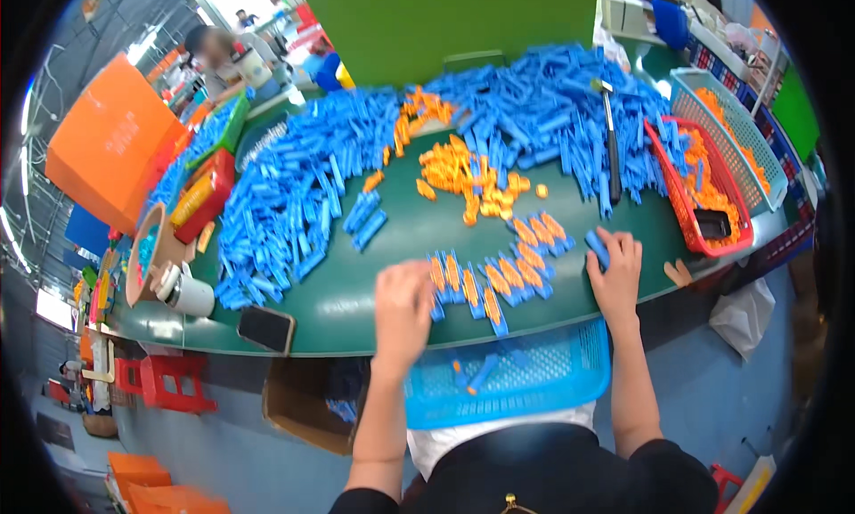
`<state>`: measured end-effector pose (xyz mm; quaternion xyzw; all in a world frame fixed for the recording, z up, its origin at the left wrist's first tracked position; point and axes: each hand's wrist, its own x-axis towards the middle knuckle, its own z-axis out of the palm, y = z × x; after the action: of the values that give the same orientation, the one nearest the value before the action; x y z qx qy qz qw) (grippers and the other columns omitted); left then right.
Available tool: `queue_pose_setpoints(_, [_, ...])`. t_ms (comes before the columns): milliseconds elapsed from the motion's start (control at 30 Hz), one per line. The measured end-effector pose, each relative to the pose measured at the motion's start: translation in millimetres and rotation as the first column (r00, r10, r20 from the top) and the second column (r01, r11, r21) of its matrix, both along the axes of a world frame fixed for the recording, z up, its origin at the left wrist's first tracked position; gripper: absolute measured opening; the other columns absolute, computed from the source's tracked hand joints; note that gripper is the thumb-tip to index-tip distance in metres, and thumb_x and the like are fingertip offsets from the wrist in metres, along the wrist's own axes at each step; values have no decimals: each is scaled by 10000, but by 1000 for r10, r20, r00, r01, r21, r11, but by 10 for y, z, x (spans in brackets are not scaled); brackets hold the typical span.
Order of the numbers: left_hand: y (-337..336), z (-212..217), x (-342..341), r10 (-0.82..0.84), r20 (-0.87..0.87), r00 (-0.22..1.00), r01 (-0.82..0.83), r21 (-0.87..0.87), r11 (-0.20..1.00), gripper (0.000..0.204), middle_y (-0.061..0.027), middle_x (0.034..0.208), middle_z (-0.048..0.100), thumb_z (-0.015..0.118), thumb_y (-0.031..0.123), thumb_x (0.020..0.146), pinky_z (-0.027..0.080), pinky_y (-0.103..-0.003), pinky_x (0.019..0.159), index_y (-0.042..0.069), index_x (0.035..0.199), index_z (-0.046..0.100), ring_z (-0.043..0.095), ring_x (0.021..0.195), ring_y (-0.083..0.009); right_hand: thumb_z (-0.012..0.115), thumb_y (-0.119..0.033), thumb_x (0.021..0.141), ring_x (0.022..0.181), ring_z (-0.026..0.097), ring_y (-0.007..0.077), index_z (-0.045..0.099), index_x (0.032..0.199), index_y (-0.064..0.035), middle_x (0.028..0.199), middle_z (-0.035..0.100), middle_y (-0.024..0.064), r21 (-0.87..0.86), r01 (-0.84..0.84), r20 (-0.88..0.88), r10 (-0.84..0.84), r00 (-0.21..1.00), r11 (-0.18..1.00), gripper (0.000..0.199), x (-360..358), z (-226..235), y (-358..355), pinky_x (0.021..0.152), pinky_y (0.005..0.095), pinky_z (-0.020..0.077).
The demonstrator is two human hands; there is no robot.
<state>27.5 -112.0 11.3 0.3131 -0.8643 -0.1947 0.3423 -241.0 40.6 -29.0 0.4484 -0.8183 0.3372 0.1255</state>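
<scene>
Between my hands, several blue plastic pieces with orange inserts [491, 306] lie side by side in uneven rows on the green table. My left hand [401, 309] is at the left end of these rows, its fingers curled together against the end pieces; what is between the fingertips is hidden. At the right, my right hand [616, 273] has its thumb and fingers closed around a blue plastic piece [597, 248] at the tabletop. Beyond the rows is a small pile of loose orange parts [463, 173]. A few blue pieces [365, 220] lie apart, left of that pile.
Large heaps of blue pieces [298, 193] cover the table's back and left. A hammer [612, 140] rests on the right heap. A red basket [670, 180] of orange parts stands right, a phone [265, 330] near the front edge, a blue basket [508, 412] below it.
</scene>
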Motion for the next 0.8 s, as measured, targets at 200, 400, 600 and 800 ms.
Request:
queue_pose_setpoints(200, [-14, 206, 58, 72, 71, 995, -74, 24, 997, 145, -91, 958, 617, 558, 36, 804, 410, -356, 801, 42, 930, 629, 535, 903, -265, 609, -116, 791, 827, 501, 266, 628, 1004, -53, 881, 530, 87, -25, 75, -25, -76, 997, 997, 224, -36, 15, 31, 731, 360, 414])
queue_pose_setpoints(400, [-90, 243, 7, -44, 214, 976, 60, -67, 996, 124, -78, 881, 613, 593, 86, 803, 407, -364, 768, 48, 916, 626, 531, 851, -277, 605, -129, 810, 802, 510, 244, 640, 990, -61, 862, 540, 71, -31, 47, -22, -48, 999, 998, 197, -35, -25, 37, 706, 354, 416])
queue_pose_setpoints(600, [-31, 170, 4, 273, 441, 855, -263, -87, 961, 314, -101, 849, 542, 634, 324, 811, 391, -392, 723, 25, 832, 541, 504, 803, -295, 608, -129, 808, 796, 509, 233, 638, 996, -63, 855, 539, 66, -21, 53, -9, -53, 999, 998, 202, -38, -48, 35, 700, 342, 416])
queue_pose_setpoints(800, [150, -116, 28, 339, 356, 871, -328, -94, 940, 315, -117, 856, 512, 625, 320, 817, 382, -411, 738, 34, 868, 502, 484, 830, -308, 582, -132, 832, 804, 506, 248, 631, 1012, -57, 899, 545, 76, -19, 4, -37, -4, 999, 1000, 201, -23, 16, -24, 718, 356, 417])
